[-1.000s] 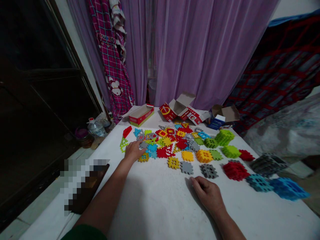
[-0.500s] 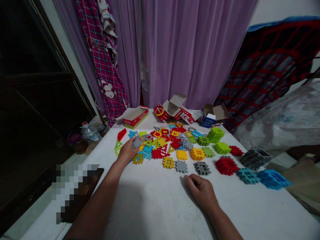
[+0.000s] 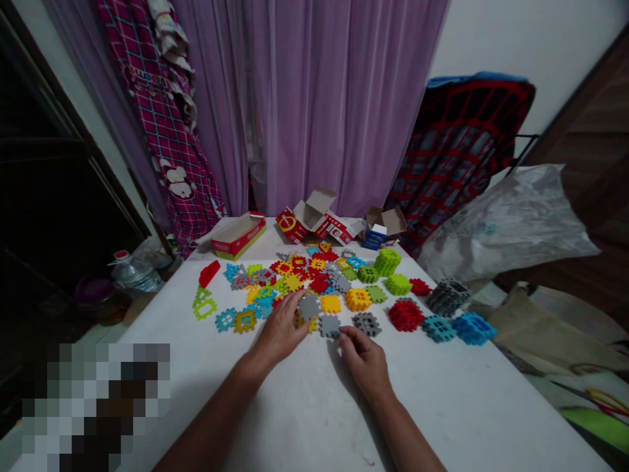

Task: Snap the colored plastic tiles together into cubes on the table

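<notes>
My left hand (image 3: 281,329) holds a solid grey square building tile (image 3: 309,307) with notched edges, thumb below and fingers along its left side. Part of a yellow window tile (image 3: 305,323) shows beneath it. A second solid grey tile (image 3: 329,326) lies flat on the table just right of it. My right hand (image 3: 366,362) is curled, with thumb and fingertips closed at that second tile's right edge. A dark grey window tile stack (image 3: 366,324) lies beyond the right hand. A yellow solid tile (image 3: 331,304) sits behind the grey ones.
Mixed loose tiles (image 3: 295,282) spread over the middle of the white table (image 3: 295,413). Stacks sorted by colour stand to the right, including yellow (image 3: 358,299), red (image 3: 406,315) and blue (image 3: 473,328). Opened cartons (image 3: 314,216) line the far edge.
My left hand has carried the grey tile from the pile's left side rightward, near the second grey tile. My right hand has moved up to that tile's edge. The view has turned right.
</notes>
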